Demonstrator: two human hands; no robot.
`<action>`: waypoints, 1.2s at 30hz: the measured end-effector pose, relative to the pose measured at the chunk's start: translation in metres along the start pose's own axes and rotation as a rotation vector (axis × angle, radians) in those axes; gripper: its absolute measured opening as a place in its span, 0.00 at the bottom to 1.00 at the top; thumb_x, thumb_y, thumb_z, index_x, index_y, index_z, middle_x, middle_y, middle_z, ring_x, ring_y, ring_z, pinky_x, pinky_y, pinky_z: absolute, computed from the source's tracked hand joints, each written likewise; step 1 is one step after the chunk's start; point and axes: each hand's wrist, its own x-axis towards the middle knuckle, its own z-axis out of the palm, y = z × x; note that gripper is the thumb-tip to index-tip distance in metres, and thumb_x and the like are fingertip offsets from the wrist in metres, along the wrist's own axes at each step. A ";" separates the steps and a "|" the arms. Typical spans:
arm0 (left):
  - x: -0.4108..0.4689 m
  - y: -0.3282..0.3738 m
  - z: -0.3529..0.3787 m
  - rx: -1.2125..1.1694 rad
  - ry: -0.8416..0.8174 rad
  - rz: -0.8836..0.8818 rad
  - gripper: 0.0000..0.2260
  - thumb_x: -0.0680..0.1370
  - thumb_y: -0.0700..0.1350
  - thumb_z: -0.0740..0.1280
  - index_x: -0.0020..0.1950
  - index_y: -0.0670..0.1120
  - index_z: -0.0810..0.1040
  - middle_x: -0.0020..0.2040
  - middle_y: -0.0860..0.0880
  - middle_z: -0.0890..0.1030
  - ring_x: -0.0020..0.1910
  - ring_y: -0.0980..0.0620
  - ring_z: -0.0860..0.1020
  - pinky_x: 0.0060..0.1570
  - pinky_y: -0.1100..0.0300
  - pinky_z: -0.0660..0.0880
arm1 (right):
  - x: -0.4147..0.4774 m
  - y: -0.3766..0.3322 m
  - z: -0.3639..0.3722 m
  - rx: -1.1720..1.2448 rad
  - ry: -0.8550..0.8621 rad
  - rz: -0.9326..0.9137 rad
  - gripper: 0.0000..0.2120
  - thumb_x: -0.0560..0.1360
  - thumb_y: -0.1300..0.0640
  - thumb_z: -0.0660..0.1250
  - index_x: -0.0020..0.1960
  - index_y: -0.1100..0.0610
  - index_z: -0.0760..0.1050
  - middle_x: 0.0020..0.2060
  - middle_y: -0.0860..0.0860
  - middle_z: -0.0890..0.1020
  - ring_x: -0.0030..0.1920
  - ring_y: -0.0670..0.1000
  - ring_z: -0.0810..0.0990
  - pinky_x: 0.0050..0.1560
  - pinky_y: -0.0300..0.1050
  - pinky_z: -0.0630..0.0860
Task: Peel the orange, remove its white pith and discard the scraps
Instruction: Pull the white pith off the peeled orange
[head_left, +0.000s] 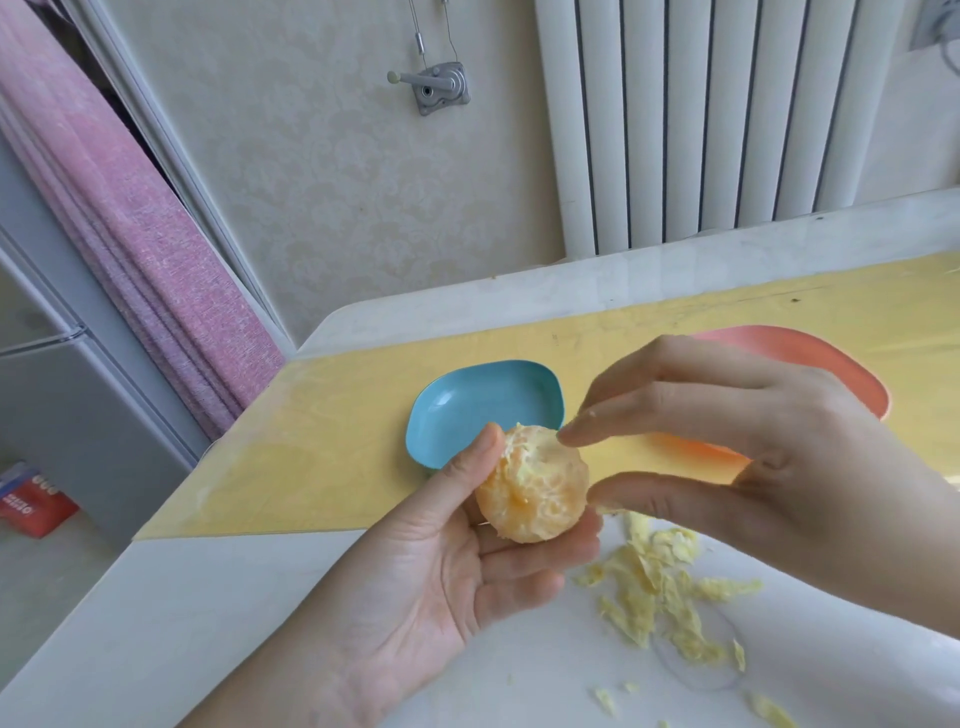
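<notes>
The left hand is cradling the peeled orange, thumb pressing its left side and fingers curling beneath. Behind the orange, a blue dish is sitting on the worktop. The right hand is holding nothing, its forefinger touching the orange's top and its thumb nearing the right side. Pinching thin pith strands gently should spare the flesh. Pith scraps are lying below and right of the orange.
</notes>
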 end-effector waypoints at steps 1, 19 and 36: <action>0.000 0.000 -0.001 0.003 0.001 -0.017 0.19 0.75 0.60 0.61 0.52 0.50 0.85 0.50 0.47 0.84 0.48 0.50 0.83 0.39 0.62 0.79 | 0.001 -0.002 0.000 0.024 -0.033 -0.026 0.12 0.75 0.49 0.67 0.55 0.51 0.80 0.49 0.46 0.78 0.49 0.43 0.78 0.48 0.35 0.74; -0.002 -0.005 0.013 0.242 0.156 0.024 0.18 0.64 0.61 0.67 0.40 0.48 0.86 0.41 0.39 0.84 0.36 0.46 0.84 0.30 0.60 0.78 | -0.001 0.000 0.005 -0.018 -0.108 -0.155 0.10 0.76 0.54 0.65 0.44 0.58 0.82 0.39 0.48 0.80 0.38 0.46 0.78 0.38 0.37 0.74; -0.004 -0.005 0.018 0.149 0.150 -0.021 0.20 0.63 0.60 0.67 0.40 0.46 0.86 0.40 0.36 0.83 0.32 0.44 0.83 0.27 0.60 0.78 | -0.002 0.002 0.006 -0.017 -0.116 -0.172 0.09 0.78 0.58 0.63 0.46 0.60 0.79 0.42 0.51 0.78 0.40 0.50 0.78 0.39 0.41 0.73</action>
